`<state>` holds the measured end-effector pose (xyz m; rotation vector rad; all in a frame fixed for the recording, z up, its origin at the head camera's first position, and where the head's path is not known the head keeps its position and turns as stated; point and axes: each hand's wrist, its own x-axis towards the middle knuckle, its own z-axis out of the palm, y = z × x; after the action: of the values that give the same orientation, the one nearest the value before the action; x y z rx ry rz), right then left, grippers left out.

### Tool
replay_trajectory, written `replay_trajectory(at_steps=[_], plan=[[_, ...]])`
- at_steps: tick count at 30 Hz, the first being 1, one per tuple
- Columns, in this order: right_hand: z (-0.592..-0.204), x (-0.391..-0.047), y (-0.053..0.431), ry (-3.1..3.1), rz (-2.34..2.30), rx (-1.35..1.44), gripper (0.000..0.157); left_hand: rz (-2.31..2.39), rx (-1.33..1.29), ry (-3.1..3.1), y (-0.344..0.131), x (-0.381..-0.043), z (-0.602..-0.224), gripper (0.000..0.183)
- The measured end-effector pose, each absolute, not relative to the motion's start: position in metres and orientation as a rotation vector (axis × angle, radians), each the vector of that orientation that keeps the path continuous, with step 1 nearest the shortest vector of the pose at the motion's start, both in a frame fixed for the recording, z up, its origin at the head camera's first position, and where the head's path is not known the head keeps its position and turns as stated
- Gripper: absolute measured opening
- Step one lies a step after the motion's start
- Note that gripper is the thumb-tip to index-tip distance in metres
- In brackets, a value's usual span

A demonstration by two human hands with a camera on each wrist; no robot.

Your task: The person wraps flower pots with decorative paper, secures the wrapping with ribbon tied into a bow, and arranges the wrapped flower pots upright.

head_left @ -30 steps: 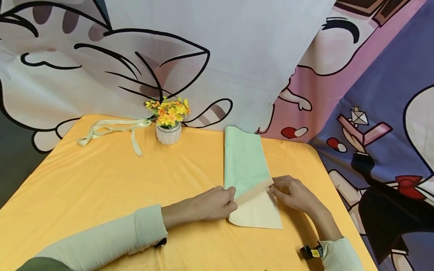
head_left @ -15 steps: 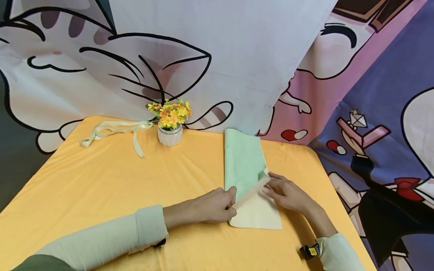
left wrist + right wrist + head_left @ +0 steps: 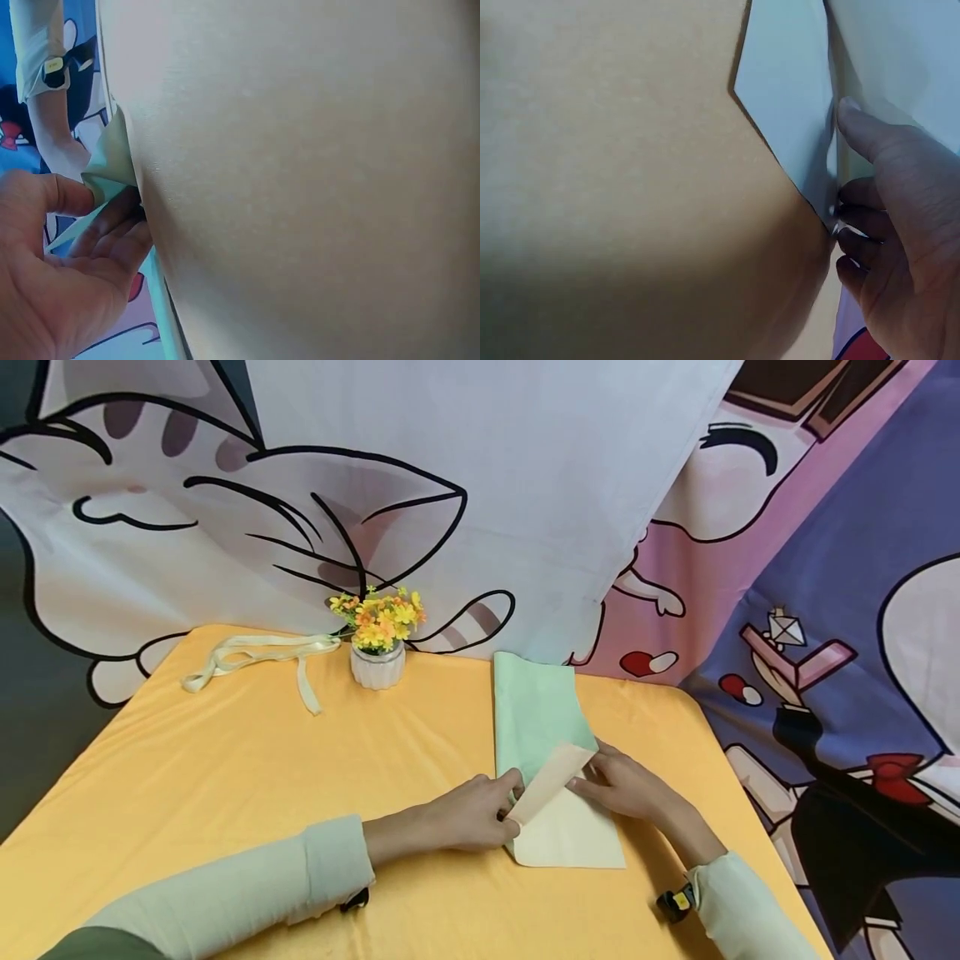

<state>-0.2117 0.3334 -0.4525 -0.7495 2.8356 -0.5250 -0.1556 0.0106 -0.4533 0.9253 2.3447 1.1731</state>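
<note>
A folded sheet of wrapping paper (image 3: 536, 710), mint green on one face and cream on the other, lies lengthwise on the table. Its near part shows cream, with a slanting flap turned up across the middle. At the left end of this flap, my left hand (image 3: 476, 814) pinches the paper between thumb and fingers; the left wrist view shows the thumb on the paper (image 3: 112, 157). My right hand (image 3: 633, 785) holds the flap's right side, its thumb in front and the fingertips partly hidden behind the paper. The right wrist view shows those fingers (image 3: 862, 217) curled at the paper's edge.
A yellow cloth covers the table (image 3: 300, 760). At the back stands a small white pot of yellow and orange flowers (image 3: 378, 643), with a loose cream ribbon (image 3: 255, 652) to its left. Printed cartoon curtains (image 3: 555, 510) hang behind and to the right.
My right hand has moved slightly left and bent the flap's right end inward and up, so the fold slants more steeply. My left hand stays nearly in place, pinching the paper.
</note>
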Motion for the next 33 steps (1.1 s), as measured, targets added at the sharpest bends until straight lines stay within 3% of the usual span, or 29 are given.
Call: replay_trajectory(at_steps=[9, 19, 26, 33], plan=[[-0.454, -0.224, 0.32, 2.7, -0.628, -0.739, 0.097, 1.188, 0.91, 2.322, 0.005, -0.158, -0.456, 0.017], [-0.457, -0.231, 0.312, 2.609, -0.625, -0.704, 0.084, 1.271, 0.766, 2.394, -0.001, -0.152, -0.452, 0.025], [-0.447, -0.235, 0.308, 2.597, -0.536, -0.696, 0.108, 1.363, 0.742, 2.445, -0.01, -0.147, -0.447, 0.017], [-0.438, -0.239, 0.309, 2.578, -0.502, -0.717, 0.117, 1.556, 0.506, 2.244, -0.028, -0.135, -0.442, 0.013]])
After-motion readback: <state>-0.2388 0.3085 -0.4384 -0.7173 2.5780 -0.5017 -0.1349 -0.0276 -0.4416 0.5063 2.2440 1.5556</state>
